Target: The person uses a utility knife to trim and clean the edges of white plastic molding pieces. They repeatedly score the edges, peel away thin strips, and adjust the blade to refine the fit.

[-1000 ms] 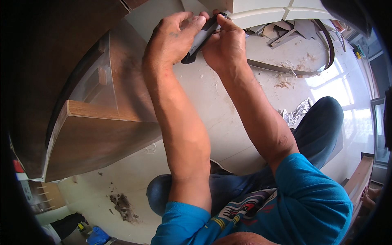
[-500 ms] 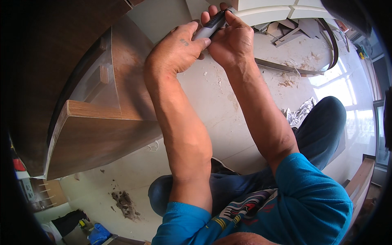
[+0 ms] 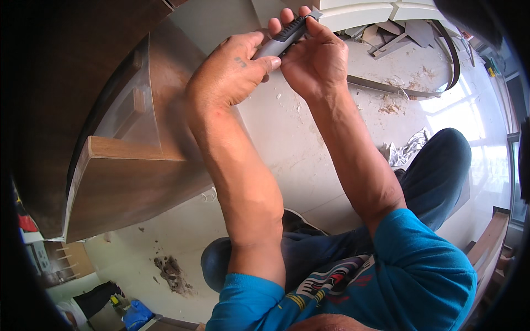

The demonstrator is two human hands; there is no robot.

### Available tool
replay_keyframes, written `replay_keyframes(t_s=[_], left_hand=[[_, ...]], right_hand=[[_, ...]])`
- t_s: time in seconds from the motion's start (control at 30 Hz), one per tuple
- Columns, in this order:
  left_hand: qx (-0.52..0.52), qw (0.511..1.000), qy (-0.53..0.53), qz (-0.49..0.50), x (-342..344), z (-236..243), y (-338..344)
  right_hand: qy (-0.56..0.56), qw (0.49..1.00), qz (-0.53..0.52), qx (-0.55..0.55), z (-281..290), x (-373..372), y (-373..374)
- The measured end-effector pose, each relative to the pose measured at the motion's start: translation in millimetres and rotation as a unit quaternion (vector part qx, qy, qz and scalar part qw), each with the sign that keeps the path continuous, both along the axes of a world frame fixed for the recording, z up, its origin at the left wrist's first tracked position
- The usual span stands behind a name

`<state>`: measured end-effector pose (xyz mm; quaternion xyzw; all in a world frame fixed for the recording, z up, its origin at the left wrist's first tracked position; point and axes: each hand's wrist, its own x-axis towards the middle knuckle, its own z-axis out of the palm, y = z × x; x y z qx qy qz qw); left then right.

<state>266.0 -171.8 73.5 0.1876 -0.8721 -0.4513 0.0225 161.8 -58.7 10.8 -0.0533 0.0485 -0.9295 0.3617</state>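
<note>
A grey utility knife [image 3: 273,46] with a ribbed black grip is held between both hands near the upper edge, its blade end slanting up and to the right. My left hand [image 3: 232,67] is closed on the rear end of the handle, thumb lying along it. At the front end, my right hand [image 3: 321,65] grips the knife, with the thumb by the blade end and the fingertips showing beyond the black grip. The fingers under the handle are partly hidden.
A brown wooden cabinet piece [image 3: 132,190] stands close on the left. White drawer fronts [image 3: 361,17] lie beyond the hands. On the floor are a dark curved strip [image 3: 456,71], board scraps [image 3: 389,41], shavings [image 3: 391,108], a crumpled cloth [image 3: 407,151] and dark debris [image 3: 173,274].
My left hand has shifted slightly left and down, and the knife has moved a little with it. More of the blade end now shows past my right thumb. Both hands keep hold.
</note>
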Motion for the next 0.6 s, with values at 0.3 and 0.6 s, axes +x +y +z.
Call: replay_keyframes(t_s=[0.3,0.6], left_hand=[[-0.152,0.985,0.037,0.079,0.1,6.1,5.0],[-0.158,0.982,0.053,0.086,-7.1,5.7,8.2]], right_hand=[[0.003,0.999,-0.022,0.022,5.4,-12.1,-15.9],[0.011,1.000,-0.023,0.012,3.7,-20.8,-19.8]])
